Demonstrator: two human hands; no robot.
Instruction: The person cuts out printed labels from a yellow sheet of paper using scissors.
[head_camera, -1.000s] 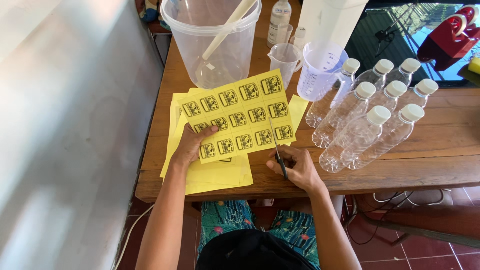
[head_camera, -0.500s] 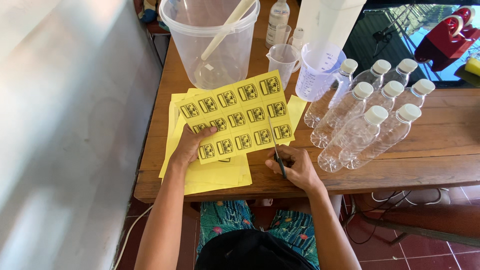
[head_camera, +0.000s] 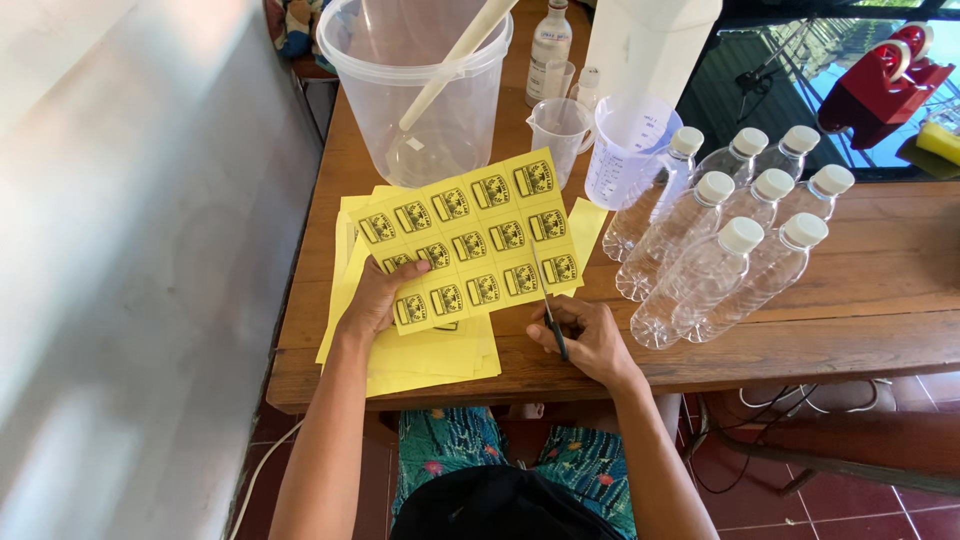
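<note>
A yellow sheet of black-printed labels (head_camera: 470, 240) lies on a stack of yellow paper (head_camera: 430, 355) at the front of the wooden table (head_camera: 880, 300). My left hand (head_camera: 378, 298) presses flat on the sheet's near left corner. My right hand (head_camera: 590, 338) grips a pair of scissors (head_camera: 548, 300) whose blades point away from me, their tips at the sheet's lower right edge.
Several clear plastic bottles with white caps (head_camera: 730, 240) lie on their sides to the right. Behind the sheet stand a large clear bucket with a stirring stick (head_camera: 420, 85), a small measuring cup (head_camera: 558, 125), a larger measuring jug (head_camera: 625, 150) and a white container (head_camera: 650, 45).
The scissors have edged slightly closer to the sheet's right edge. My left hand stays pressed on the sheet.
</note>
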